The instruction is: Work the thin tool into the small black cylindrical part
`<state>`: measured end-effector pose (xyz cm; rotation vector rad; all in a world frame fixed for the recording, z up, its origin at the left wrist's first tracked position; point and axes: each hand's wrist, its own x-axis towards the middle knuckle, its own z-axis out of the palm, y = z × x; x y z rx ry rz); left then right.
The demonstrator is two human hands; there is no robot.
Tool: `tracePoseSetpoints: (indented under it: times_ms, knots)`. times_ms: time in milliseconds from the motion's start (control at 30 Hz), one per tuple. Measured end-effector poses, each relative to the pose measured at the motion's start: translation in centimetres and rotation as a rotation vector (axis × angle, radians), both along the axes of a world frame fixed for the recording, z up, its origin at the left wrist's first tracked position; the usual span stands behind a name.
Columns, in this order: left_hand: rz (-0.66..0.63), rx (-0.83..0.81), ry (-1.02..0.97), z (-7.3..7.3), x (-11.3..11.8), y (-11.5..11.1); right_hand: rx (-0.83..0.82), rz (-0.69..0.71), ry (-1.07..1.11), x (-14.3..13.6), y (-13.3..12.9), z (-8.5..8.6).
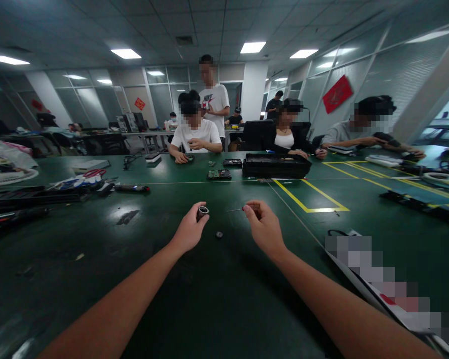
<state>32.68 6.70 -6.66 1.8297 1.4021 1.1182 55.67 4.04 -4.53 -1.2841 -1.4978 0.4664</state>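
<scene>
My left hand (190, 228) is closed around a short dark cylinder (202, 213) whose open, light-rimmed end faces up toward the camera. Between my fingers and thumb, my right hand (264, 227) pinches a thin screwdriver (236, 210) with a red part near the fingertips; its shaft points left toward the cylinder without touching it. A small round dark piece (219, 235) lies on the green table (202, 304) between and slightly below the two hands.
Ahead are a circuit board device (219, 174) and a long black housing (277, 165). A dark pen-like tool (132, 188) and red-handled scissors (95, 173) lie to the left. A white-edged panel (359, 271) is at right. Several people work across the table.
</scene>
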Motion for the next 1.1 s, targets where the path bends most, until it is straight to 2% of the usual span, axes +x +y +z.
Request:
tracePoseSetpoints:
  times_ms: [67,133,300,433,667,900,1100]
  knots:
    - [-0.012,-0.053,-0.036,0.1,-0.2,0.1,0.000,0.000,0.013,0.0,0.1,-0.1]
    - [-0.022,-0.071,0.011,0.5,-0.2,-0.3,0.006,0.009,0.025,0.0,0.2,-0.2]
    - [-0.103,-0.021,0.320,1.4,0.6,-1.9,0.005,0.015,0.006,-0.2,0.1,-0.1]
    - [-0.182,0.016,0.492,0.7,1.3,-2.3,0.019,0.024,-0.007,-0.2,0.1,-0.2]
    - [-0.274,0.106,0.672,-0.5,1.4,-2.0,0.044,0.043,-0.049,-0.2,0.0,-0.3]
    - [-0.280,0.099,0.681,-0.7,1.5,-1.8,0.059,0.055,-0.074,-0.3,-0.1,-0.1]
    - [-0.196,0.068,0.474,0.1,1.1,-1.6,0.071,0.053,-0.067,-0.2,0.2,-0.4]
